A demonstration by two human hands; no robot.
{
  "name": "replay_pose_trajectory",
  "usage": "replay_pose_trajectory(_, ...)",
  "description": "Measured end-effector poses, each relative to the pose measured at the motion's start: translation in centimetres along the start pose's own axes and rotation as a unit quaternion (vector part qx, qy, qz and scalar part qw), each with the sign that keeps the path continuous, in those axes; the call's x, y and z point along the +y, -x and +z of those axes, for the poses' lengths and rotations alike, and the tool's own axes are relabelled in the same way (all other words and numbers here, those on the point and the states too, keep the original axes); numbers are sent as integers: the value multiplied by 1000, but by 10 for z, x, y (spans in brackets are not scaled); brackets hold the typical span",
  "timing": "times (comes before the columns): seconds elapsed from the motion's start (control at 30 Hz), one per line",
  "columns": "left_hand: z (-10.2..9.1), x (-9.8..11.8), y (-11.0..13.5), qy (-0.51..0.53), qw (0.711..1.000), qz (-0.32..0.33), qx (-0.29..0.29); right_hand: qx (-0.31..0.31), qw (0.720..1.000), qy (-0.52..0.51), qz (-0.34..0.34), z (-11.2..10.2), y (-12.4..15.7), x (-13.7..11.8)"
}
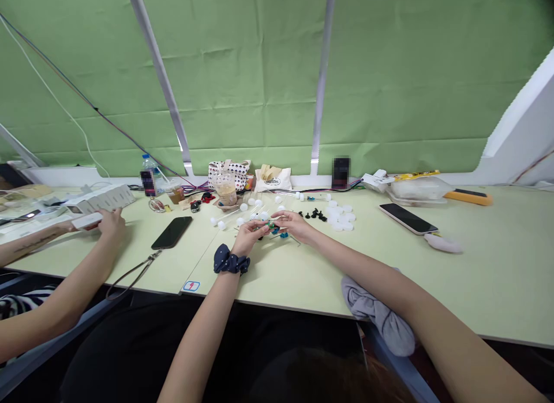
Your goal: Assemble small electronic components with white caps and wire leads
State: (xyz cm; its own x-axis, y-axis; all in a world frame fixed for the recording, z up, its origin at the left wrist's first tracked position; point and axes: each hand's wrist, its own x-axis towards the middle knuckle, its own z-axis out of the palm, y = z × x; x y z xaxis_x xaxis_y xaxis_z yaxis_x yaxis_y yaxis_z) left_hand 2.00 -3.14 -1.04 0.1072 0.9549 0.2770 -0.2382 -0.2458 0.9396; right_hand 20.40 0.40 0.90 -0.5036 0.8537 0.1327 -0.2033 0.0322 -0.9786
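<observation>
My left hand (246,238), with a dark dotted scrunchie (229,261) round its wrist, pinches a small green part (270,225) above the table. From the other side, the fingers of my right hand (296,224) close on the same small piece, which looks dark at its right end. Its exact kind is too small to make out. Just below my hands lie small blue pieces (283,235) and thin rods. Clear tubes with white ends (229,217) are scattered behind and to the left. Small black parts (319,216) and round white caps (341,217) lie right of my hands.
At left, a co-worker's hands hold a white box (86,220) beside a row of boxes (104,198). Phones (172,232) (409,219) lie on both sides. Behind stand an iced drink cup (226,190), pouches (272,179) and a plastic container (419,189). Grey cloth (376,313) hangs at the front edge.
</observation>
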Motion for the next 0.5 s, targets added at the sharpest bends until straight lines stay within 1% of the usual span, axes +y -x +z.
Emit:
replay_pose_trajectory(0.1,0,-1,0,-4,1000,4,-9,20,1000,0,6,1,0,0)
replay_pose_trajectory(0.3,1,2,1,3,1000,2,0,-5,1000,-8,5,2,2,-2)
replay_pose_trajectory(0.5,0,0,-1,-16,1000,0,-7,17,1000,-2,12,2,3,-3)
